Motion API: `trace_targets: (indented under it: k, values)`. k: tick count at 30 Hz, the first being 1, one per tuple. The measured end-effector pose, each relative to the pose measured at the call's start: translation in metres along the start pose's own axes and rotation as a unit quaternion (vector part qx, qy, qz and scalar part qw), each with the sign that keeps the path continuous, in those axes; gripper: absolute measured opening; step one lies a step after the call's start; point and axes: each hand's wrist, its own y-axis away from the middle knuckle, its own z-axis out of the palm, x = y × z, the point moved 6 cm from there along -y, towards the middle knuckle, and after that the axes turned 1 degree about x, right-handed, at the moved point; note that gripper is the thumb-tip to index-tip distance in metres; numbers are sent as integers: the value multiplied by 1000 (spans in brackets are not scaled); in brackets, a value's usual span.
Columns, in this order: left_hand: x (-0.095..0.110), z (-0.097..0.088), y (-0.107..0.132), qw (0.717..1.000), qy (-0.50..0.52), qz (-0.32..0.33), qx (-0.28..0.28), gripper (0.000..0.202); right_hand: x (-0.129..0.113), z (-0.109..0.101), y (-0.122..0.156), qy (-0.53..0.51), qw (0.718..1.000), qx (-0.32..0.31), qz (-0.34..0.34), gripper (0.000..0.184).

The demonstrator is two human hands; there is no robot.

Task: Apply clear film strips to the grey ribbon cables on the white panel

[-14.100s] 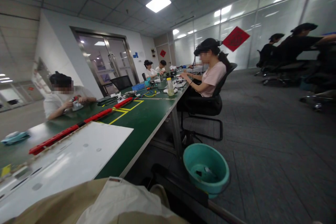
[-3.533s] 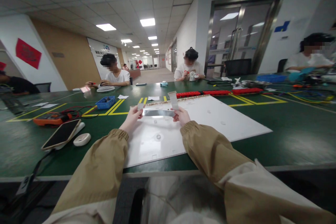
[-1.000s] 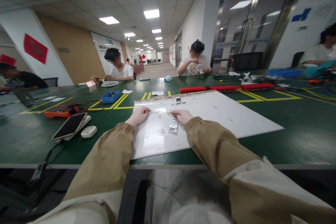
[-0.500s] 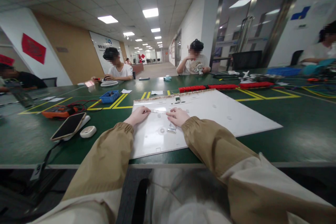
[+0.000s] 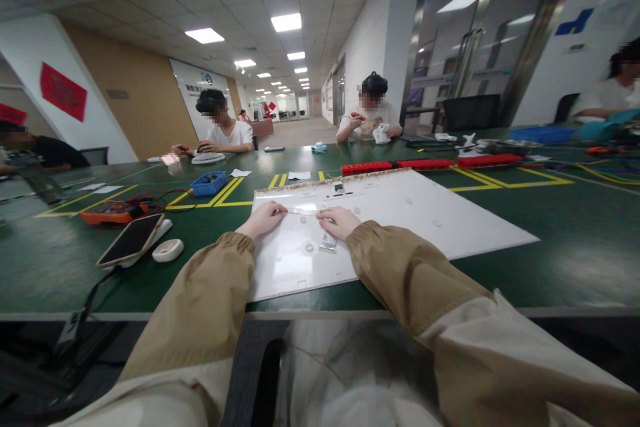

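The left hand (image 5: pixel 265 219), nearly closed, pinches a pale strip (image 5: pixel 302 212) on the white board (image 5: pixel 400 223); the right hand (image 5: pixel 341 221), fingers curled, covers part of it, grip unclear. The blue box (image 5: pixel 209 187) holds small things too blurred to name.

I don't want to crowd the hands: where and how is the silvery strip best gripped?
Likely pinch the near end of the silvery strip from the wearer's side: that flat end sticks out beside the right hand, while the left hand is at the other end.
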Motion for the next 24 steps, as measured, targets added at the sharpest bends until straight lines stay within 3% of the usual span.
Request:
trace_targets:
  k: [7,17,24]
  values:
    - [0,1,0,1000,2,-2,-4,25,4,1,-1,14,999,-6,32,37]
    - [5,5,1,999,14,-6,-28,29,1,-9,2,26,997,2,72,29]
    - [11,8,2,998,31,-6,-48,34,8,-8,2,40,993,-5,115,33]
